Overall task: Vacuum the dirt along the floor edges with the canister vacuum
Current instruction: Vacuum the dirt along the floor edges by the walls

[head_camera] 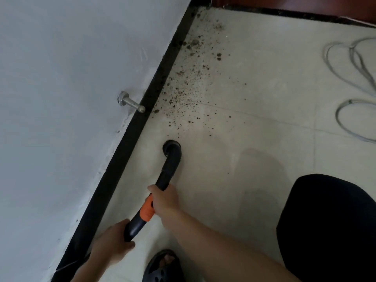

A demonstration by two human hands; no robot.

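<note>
Right hand [163,201]: wrapped around the black vacuum wand [162,180] just above its orange collar [147,211], fingers curled shut on the tube, forearm reaching in from the lower right.
Left hand [110,240]: closed around the lower, rear end of the same wand, the thumb lying along the tube; what lies behind the palm is hidden.
Vacuum wand: slants up and to the right from the left hand to a curved elbow, ending in a round brush nozzle [171,146].
Round brush nozzle: facing down at the pale tiled floor [254,159], near the black skirting board [130,139] but apart from it; whether the bristles touch the tile cannot be told.
Dirt [189,78]: brown crumbs and specks scattered along the skirting board, from just beyond the nozzle up to the far corner, thickest close to the wall edge.
Metal door stopper [131,102]: juts from the white wall [61,98] above the skirting board, left of the dirt.
Grey cable [356,82]: looped loosely on the floor at the right, well apart from the nozzle.
Sandalled foot [162,265]: at the bottom edge, between the two forearms.
Dark clothed knee [329,224]: fills the lower right.
</note>
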